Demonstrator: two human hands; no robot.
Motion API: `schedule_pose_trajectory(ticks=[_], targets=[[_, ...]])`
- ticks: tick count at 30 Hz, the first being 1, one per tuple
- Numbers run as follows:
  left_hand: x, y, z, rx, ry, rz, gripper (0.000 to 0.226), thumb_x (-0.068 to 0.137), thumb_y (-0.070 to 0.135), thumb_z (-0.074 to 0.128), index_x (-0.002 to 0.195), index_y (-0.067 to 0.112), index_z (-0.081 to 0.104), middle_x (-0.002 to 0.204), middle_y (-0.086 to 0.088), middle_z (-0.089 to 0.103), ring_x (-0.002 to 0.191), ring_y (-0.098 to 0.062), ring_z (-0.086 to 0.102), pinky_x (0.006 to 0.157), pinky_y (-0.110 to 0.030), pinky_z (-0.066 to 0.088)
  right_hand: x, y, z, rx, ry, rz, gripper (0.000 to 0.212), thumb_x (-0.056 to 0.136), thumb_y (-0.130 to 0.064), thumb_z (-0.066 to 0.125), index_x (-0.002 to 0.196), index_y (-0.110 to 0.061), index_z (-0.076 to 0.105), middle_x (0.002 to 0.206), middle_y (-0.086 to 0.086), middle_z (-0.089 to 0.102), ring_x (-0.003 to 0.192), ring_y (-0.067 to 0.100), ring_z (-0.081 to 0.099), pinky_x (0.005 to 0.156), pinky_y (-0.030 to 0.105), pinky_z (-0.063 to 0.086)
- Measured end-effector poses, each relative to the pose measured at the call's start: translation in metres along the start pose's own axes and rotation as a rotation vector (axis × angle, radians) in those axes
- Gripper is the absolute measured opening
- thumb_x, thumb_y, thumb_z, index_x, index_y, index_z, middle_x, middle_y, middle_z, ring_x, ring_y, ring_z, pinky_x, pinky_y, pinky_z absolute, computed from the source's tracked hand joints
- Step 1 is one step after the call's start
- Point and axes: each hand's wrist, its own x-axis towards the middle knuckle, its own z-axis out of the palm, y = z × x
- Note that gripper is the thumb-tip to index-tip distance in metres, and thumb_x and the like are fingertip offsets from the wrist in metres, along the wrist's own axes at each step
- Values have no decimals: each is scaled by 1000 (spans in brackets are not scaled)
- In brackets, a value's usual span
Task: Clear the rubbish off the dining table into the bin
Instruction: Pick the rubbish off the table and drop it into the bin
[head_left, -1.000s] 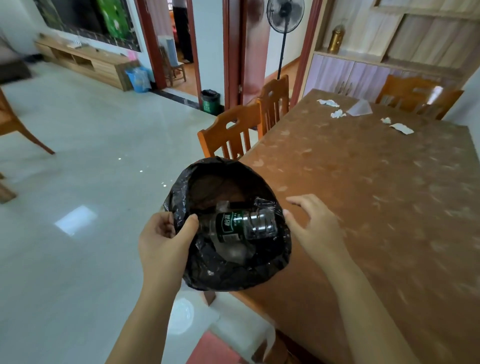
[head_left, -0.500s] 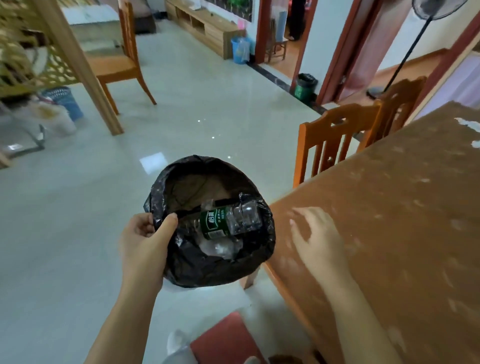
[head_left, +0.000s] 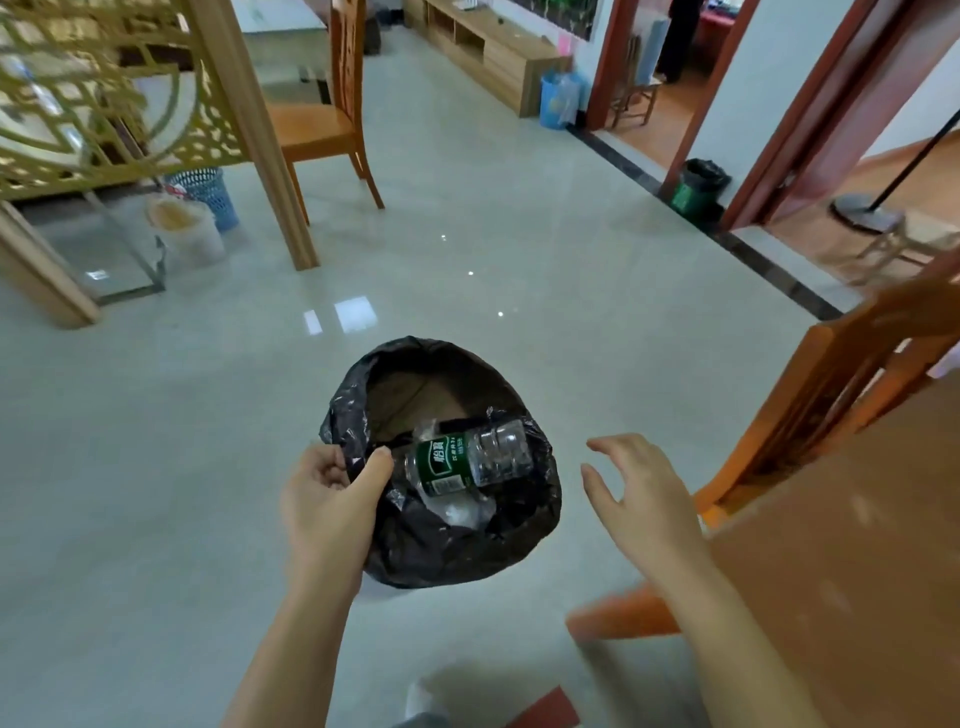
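My left hand (head_left: 332, 506) grips the near left rim of a small bin lined with a black bag (head_left: 457, 540), held above the pale floor. Inside lies a clear plastic bottle with a green label (head_left: 467, 460) on some crumpled clear wrapping. My right hand (head_left: 641, 491) hovers to the right of the bin, fingers spread, holding nothing. The brown dining table (head_left: 852, 597) shows only as a corner at the lower right; the rest of its top is out of view.
An orange wooden chair (head_left: 831, 410) stands against the table's left side. Across the tiled floor are another chair (head_left: 322, 114), a lattice screen with a post (head_left: 260, 150), a blue basket (head_left: 205, 192), a white bucket (head_left: 182, 228) and a green bin (head_left: 696, 189) by a doorway.
The view has swung left, away from the table. The bin, still in my left hand, has moved off the table edge over the floor. My right hand has lifted off the tabletop.
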Motion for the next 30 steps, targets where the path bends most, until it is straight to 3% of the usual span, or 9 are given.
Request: schedule_pose_trajectory(ticks=[3, 10, 14, 19, 30], targets=[[34, -1, 9, 101, -16, 31, 30, 59, 39, 66, 64, 21, 43, 44, 18, 36, 44, -3, 29, 51, -30, 28, 31, -8, 11, -9, 10, 18, 24, 84, -18, 58, 106, -10, 60, 107, 8, 62, 102, 27, 54, 86, 37, 42], [113, 2, 72, 195, -40, 76, 33, 70, 25, 72, 63, 21, 39, 56, 7, 30, 43, -4, 29, 49, -27, 27, 109, 22, 31, -34, -23, 119, 27, 86, -23, 54, 111, -13, 57, 114, 6, 59, 108, 23, 50, 90, 36, 39], [153, 13, 146, 239, -103, 127, 35, 69, 25, 71, 62, 19, 37, 56, 6, 31, 44, -6, 27, 43, -17, 27, 179, 60, 28, -31, 53, 176, 27, 86, -22, 55, 110, -11, 58, 113, 8, 60, 108, 26, 50, 90, 38, 39], [207, 57, 255, 266, -213, 156, 31, 67, 28, 71, 65, 14, 43, 57, 4, 34, 54, -15, 33, 52, -30, 30, 263, 112, -3, -26, 136, 236, 28, 86, -26, 53, 111, -14, 57, 112, 5, 60, 107, 23, 49, 87, 35, 39], [275, 87, 482, 168, -527, 148, 35, 58, 36, 67, 62, 16, 38, 60, -1, 33, 57, -15, 33, 55, -33, 30, 368, 211, -50, -53, 323, 545, 28, 85, -25, 55, 109, -11, 59, 110, 9, 61, 104, 28, 52, 90, 41, 41]])
